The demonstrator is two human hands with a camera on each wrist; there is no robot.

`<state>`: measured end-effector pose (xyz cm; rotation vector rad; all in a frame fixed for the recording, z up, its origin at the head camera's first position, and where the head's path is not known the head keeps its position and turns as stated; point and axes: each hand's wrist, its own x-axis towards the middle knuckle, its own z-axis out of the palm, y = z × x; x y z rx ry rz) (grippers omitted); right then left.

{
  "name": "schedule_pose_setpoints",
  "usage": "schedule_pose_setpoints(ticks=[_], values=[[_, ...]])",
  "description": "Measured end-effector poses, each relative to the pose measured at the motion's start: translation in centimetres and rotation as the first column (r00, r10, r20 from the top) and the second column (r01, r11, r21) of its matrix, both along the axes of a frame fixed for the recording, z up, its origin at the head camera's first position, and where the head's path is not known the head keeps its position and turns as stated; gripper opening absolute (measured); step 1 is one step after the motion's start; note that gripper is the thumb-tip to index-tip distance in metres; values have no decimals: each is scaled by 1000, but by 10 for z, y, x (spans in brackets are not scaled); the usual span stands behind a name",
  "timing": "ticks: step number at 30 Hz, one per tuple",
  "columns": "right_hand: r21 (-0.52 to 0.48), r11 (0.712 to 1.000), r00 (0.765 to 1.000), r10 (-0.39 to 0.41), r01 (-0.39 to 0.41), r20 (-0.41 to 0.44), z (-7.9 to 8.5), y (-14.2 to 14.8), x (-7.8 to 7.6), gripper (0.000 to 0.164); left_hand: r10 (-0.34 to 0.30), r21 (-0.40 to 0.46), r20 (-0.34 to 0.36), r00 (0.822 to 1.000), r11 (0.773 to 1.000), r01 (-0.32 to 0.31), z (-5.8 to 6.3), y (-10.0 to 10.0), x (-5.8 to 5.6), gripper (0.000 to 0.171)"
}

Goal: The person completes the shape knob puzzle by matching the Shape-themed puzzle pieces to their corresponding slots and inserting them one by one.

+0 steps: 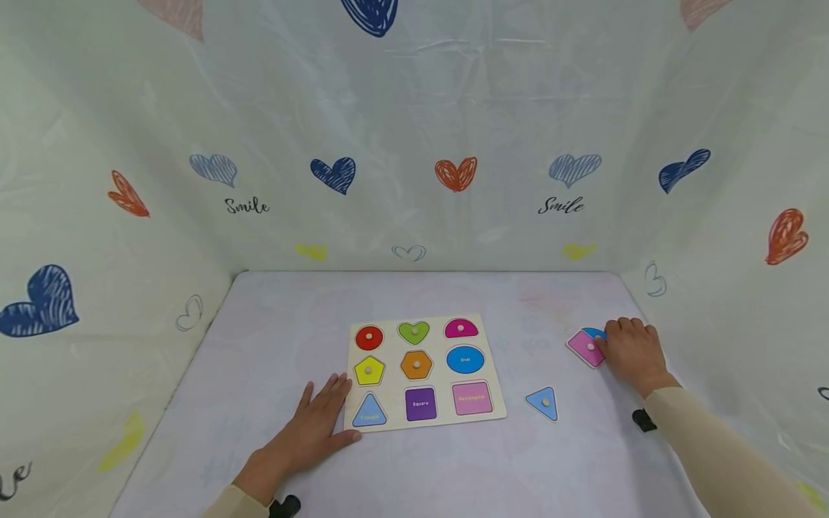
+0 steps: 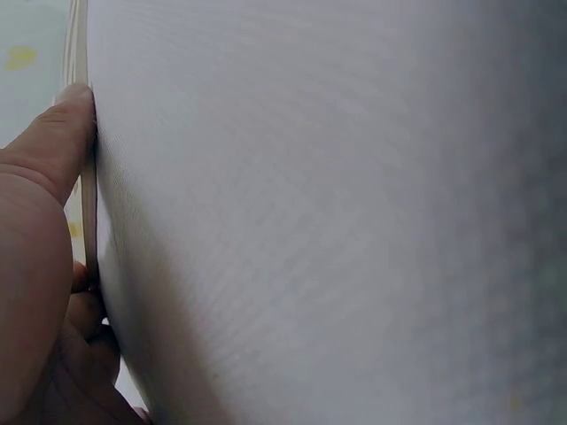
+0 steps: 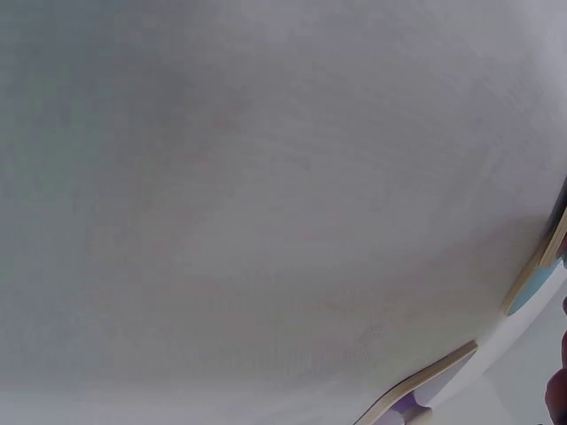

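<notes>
A cream puzzle board (image 1: 393, 394) lies in the middle of the table. Knobbed pieces sit in its circle, heart, half-circle, pentagon and hexagon places; the oval, triangle, square and rectangle places show printed words. My left hand (image 1: 313, 421) lies at the board's left edge, fingers straight, thumb by the lower corner. On the right, my right hand (image 1: 633, 354) curls over a pink rectangle piece (image 1: 583, 350) and a blue oval-edged piece (image 1: 594, 333), its thumb overlapping the pink one. Its fingertips are hidden. Between board and right hand lies a blue triangle piece (image 1: 545, 403).
A white table (image 1: 272, 324) holds everything. Pale sheets with printed hearts (image 1: 456, 175) rise behind it and on both sides. In the right wrist view, wooden-edged pieces show along the lower right, including a knobbed piece (image 3: 434, 381).
</notes>
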<state>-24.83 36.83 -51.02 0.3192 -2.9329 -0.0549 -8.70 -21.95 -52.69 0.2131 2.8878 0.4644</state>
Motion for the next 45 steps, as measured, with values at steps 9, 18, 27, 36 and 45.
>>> schedule_pose_setpoints(ticks=[9,18,27,36,45], values=[[47,999,998,-15,12,61,2,0,-2,33,-4,5,-4,1000,1000,4,0,1,0,102],[33,999,998,-6,4,62,-2,-3,-6,28,-3,13,-11,1000,1000,4,-1,1,1,102],[-5,998,996,61,-61,-61,0,-14,-10,34,-2,6,-17,1000,1000,3,0,1,1,103],[-4,993,977,111,-114,-179,0,-27,-13,36,0,5,-12,1000,1000,0,0,1,1,104],[-59,980,934,163,-191,-319,3,-63,-22,31,3,5,-11,1000,1000,-3,1,1,1,101]])
